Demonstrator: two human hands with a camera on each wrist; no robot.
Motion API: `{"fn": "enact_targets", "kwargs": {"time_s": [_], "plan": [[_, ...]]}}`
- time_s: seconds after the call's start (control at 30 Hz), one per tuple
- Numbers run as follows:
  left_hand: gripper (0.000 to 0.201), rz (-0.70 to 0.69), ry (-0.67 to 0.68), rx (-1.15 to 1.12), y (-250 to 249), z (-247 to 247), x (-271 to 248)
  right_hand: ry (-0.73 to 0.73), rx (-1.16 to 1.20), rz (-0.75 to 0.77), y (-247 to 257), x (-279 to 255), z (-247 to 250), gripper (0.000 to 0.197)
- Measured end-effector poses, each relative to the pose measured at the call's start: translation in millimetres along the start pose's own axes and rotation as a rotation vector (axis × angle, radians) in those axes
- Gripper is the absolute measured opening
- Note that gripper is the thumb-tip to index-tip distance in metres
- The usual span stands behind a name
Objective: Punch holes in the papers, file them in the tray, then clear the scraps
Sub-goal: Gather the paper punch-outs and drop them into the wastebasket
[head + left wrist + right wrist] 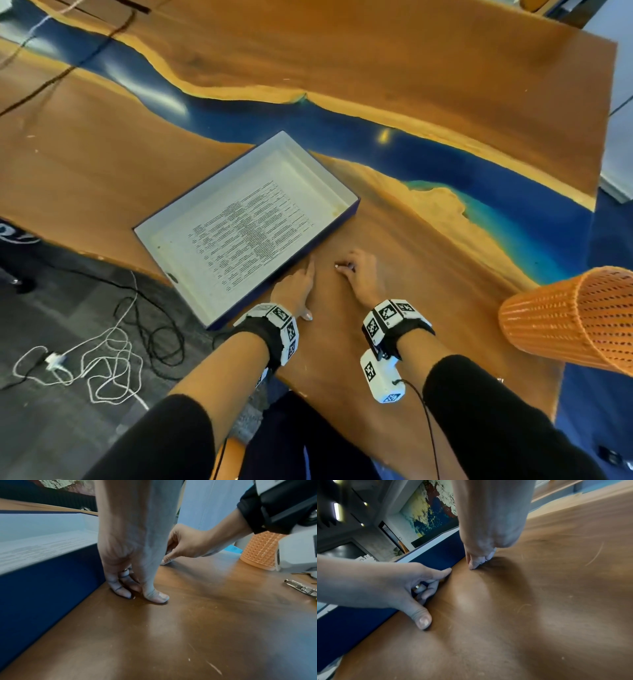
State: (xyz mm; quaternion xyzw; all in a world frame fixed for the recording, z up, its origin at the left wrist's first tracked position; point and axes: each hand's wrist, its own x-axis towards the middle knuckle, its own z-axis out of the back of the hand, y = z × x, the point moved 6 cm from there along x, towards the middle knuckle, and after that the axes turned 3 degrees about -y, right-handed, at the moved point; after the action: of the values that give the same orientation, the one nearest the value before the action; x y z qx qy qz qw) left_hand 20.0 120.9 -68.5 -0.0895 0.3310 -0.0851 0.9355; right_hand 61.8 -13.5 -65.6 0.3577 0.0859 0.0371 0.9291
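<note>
Left hand (297,287) lies on its edge on the surface (394,342), fingers fairly straight along the near outer wall of the tray (219,318), fingertips and thumb down on the wood, gripping nothing. Right hand (359,274) is just beside it, apart from the tray, fingers curled down with tips pinched together on the wood; a small bright speck sits at the fingertips, too small to tell whether a scrap is held. Tray is navy outside, white inside, set at an angle just beyond the left hand. A printed paper (250,226) lies flat inside it. The left wrist view shows a metal tool (302,588) lying on the wood off to the right, cut by the frame edge. Orange mesh basket (575,318) is well right of the hands. Surface is brown wood with a blue river-like strip running across beyond the tray. White and black cables (102,363) are tangled on the grey floor at left.
</note>
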Motion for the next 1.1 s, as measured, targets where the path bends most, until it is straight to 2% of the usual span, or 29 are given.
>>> {"fn": "enact_targets", "kwargs": {"time_s": [0.47, 0.73, 0.83, 1.0, 1.1], "plan": [[0.134, 0.022, 0.029, 0.035, -4.5, 6.1, 1.3, 0.093, -0.277, 0.146, 6.4, 5.3, -11.6, 0.014], [0.133, 0.019, 0.002, 0.038, -4.4, 5.4, 0.2, 0.091, -0.376, 0.161, 11.1, 2.4, -16.4, 0.016], [0.134, 0.018, -0.007, 0.031, -3.9, 5.3, -0.2, 0.095, -0.351, 0.144, 6.1, 3.6, -21.9, 0.021], [0.133, 0.018, -0.002, 0.035, -4.7, 6.2, -1.9, -0.008, -0.152, 0.07, -11.4, 3.7, -20.8, 0.014], [0.132, 0.02, 0.0, 0.046, -5.5, 7.4, -2.6, -0.021, -0.062, 0.049, -11.6, 1.0, -14.0, 0.009]]}}
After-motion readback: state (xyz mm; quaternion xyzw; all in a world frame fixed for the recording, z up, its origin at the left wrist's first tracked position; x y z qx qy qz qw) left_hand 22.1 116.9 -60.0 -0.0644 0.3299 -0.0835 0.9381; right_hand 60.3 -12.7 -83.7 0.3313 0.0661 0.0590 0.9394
